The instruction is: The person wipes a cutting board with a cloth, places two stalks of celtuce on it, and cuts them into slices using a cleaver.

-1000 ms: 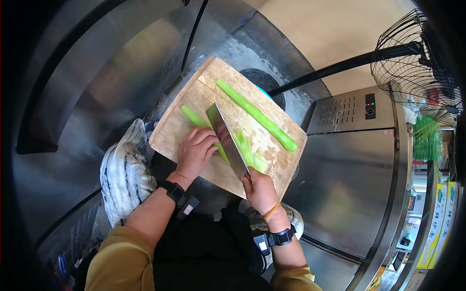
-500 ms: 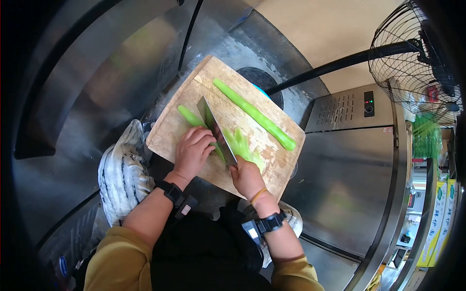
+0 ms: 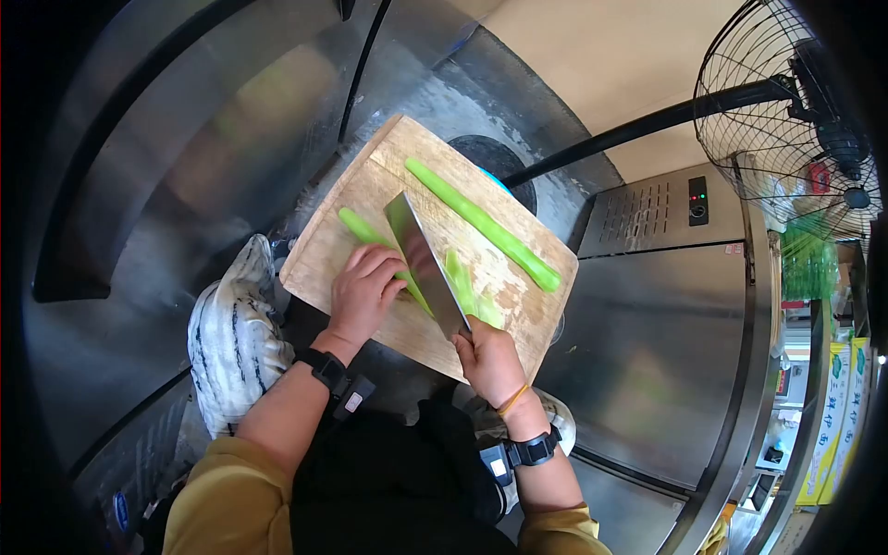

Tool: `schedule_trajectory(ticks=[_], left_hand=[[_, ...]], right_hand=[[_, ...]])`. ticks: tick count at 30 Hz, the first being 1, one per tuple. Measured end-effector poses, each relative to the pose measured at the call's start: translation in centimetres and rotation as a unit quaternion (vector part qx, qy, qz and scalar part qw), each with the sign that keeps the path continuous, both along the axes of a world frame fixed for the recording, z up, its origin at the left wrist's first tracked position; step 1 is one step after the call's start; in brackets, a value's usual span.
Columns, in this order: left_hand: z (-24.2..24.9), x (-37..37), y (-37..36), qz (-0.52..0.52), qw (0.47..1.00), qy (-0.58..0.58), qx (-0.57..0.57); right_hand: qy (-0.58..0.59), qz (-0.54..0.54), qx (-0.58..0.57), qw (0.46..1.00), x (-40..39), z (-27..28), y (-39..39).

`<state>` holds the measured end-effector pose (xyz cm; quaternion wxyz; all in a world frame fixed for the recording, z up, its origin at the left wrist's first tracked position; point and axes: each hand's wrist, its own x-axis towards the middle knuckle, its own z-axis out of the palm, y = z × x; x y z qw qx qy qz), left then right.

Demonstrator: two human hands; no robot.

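Note:
My right hand [image 3: 490,358] is wrapped round the handle of a cleaver [image 3: 425,264], its broad blade pointing up and left over the wooden cutting board [image 3: 361,185]. Under the curled fingers of my left hand [image 3: 363,294] lies a peeled celtuce stem [image 3: 357,225], held down on the board with its far end sticking out. The blade is right beside those fingertips and hides part of the board. Pale green celtuce slices [image 3: 467,289] lie to the right of the blade. A second, whole celtuce stem [image 3: 481,222] rests along the board's far right side.
A steel refrigerator cabinet [image 3: 647,361] stands at the right, below a black wire fan [image 3: 786,120] on a pole. Steel panels [image 3: 203,157] rise at the left. A round dark object [image 3: 495,162] is behind the board. My knees in striped trousers [image 3: 236,333] are under it.
My right hand has moved slightly right and down with the cleaver, and more of the blade's flat side shows. My left hand stays on the stem, nearly unmoved.

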<state>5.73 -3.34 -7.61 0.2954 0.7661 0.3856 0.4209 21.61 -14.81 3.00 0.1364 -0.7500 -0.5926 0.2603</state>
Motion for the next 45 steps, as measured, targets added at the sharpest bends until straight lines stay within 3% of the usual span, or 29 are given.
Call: schedule_trajectory(ticks=[17,23,32,41,45], left_hand=[[0.0,0.0,0.1,0.003,1.000,0.001,-0.003],[0.0,-0.1,0.1,0.001,1.000,0.000,-0.009],[0.0,-0.1,0.2,-0.001,1.000,0.009,0.002],[-0.1,-0.2,0.1,0.003,1.000,-0.022,-0.017],[-0.1,-0.1,0.2,0.000,1.000,-0.022,-0.011]], right_hand=[[-0.030,0.017,-0.035,0.999,0.7,-0.6,-0.9],[0.017,0.009,-0.048,0.999,1.2,-0.6,-0.3],[-0.019,0.033,-0.037,0.999,1.4,-4.3,1.9],[0.045,-0.028,-0.013,0.998,0.2,-1.5,1.0],[0.004,0.027,-0.007,1.000,0.5,-0.6,1.0]])
